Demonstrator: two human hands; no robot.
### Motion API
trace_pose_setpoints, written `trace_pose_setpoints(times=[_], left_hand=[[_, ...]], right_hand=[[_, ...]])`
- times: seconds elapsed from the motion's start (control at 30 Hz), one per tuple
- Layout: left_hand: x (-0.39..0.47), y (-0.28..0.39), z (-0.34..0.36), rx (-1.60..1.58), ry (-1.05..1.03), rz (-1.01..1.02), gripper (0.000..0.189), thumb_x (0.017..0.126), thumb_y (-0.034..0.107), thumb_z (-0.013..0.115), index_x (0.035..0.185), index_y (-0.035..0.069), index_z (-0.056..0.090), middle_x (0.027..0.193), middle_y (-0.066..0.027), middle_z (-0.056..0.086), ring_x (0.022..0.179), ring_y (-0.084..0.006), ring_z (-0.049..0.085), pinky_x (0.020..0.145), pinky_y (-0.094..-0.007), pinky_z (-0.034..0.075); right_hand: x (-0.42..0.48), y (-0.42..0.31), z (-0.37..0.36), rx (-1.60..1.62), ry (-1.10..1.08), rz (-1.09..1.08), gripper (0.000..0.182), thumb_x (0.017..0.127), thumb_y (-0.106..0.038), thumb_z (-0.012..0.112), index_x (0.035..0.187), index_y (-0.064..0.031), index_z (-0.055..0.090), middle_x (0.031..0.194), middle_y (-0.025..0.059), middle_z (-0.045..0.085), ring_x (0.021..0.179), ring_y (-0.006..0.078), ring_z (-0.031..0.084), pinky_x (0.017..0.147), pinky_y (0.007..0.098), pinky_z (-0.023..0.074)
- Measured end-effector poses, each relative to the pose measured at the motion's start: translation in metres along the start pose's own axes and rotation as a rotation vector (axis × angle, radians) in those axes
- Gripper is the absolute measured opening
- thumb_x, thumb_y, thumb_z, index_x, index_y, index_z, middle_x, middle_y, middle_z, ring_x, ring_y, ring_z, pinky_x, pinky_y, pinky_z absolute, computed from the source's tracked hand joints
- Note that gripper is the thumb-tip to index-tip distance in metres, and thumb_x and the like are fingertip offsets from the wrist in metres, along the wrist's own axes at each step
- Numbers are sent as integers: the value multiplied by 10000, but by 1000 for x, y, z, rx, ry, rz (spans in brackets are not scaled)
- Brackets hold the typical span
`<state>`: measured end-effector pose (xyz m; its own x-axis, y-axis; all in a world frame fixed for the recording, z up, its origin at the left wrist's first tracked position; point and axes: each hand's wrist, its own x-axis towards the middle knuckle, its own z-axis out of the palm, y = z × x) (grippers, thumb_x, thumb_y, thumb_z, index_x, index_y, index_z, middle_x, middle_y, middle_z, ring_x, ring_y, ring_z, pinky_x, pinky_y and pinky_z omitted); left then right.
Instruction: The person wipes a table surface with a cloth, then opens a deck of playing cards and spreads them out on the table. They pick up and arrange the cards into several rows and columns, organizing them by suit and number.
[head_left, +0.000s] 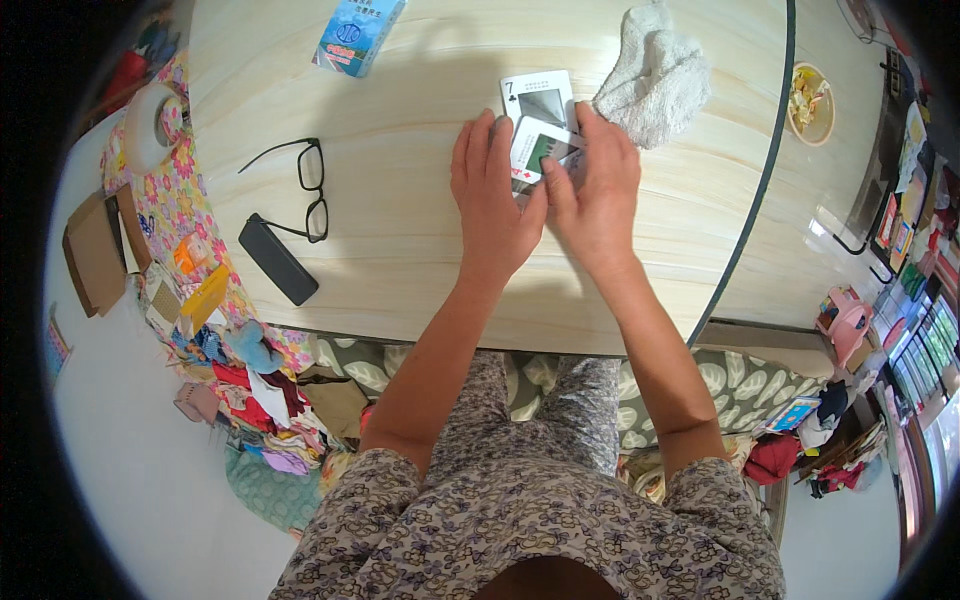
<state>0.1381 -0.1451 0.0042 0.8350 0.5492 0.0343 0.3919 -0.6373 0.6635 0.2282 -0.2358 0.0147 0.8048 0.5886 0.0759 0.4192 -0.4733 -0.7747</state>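
Several playing cards lie in a loose, overlapping heap on the marbled tabletop, between my two hands. At the top of the heap a seven of clubs (538, 96) faces up, and a red diamond card (534, 154) lies partly over it, tilted. My left hand (491, 191) rests at the left side of the cards, fingers stretched forward and close together. My right hand (596, 187) covers their right side, its thumb on the diamond card and its fingertips by the seven's edge. Whether either hand grips a card is hard to tell. The lower cards are mostly hidden.
A crumpled white cloth (660, 82) lies just right of the cards. Black-framed glasses (311, 187), a dark case (277, 259) and a blue card box (356, 37) are at the left. Beyond the table's dark right edge (765, 172) stands a small basket (811, 105).
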Motion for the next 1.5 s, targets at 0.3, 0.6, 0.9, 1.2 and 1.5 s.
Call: trace_pose_setpoints(times=[0.3, 0.6, 0.9, 1.2, 1.5], left_hand=[[-65, -14, -38, -3, -276, 23, 639, 755, 40, 584, 1367, 99, 407, 1459, -225, 240, 1342, -430, 225, 1050, -497, 233], [-39, 17, -37, 47, -320, 82, 654, 744, 260, 696, 1338, 134, 455, 1474, -160, 239, 1343, -413, 208, 1045, -561, 189], [-115, -35, -34, 157, -300, 104, 636, 721, 278, 709, 1305, 129, 504, 1472, -144, 274, 1352, -383, 220, 1061, -539, 166], [-93, -17, -45, 169, -384, 127, 643, 707, 363, 711, 1294, 198, 505, 1472, -129, 277, 1354, -372, 217, 1046, -569, 159], [-89, -32, -33, 356, -525, 425, 612, 722, 424, 687, 1288, 283, 501, 1459, -64, 313, 1343, -320, 266, 1039, -557, 206]], right_hand=[[-87, 6, -16, 23, -241, -134, 543, 762, -44, 612, 1286, -42, 469, 1338, 149, 470, 1235, 360, 411, 998, 459, 307], [-30, 19, -12, -139, -138, -147, 474, 870, -239, 536, 1317, -99, 462, 1421, 147, 353, 1295, 367, 312, 1052, 460, 245], [-25, 25, -1, -420, -409, -376, 547, 825, -429, 597, 1307, -195, 485, 1436, 87, 335, 1306, 340, 275, 1055, 493, 212], [-54, 25, -33, -272, -486, -365, 560, 792, -354, 630, 1307, -191, 481, 1434, 78, 346, 1296, 316, 305, 1030, 444, 242], [-2, 36, -5, -310, -476, -665, 512, 809, -434, 583, 1266, -214, 508, 1399, 48, 393, 1290, 257, 343, 1033, 444, 308]])
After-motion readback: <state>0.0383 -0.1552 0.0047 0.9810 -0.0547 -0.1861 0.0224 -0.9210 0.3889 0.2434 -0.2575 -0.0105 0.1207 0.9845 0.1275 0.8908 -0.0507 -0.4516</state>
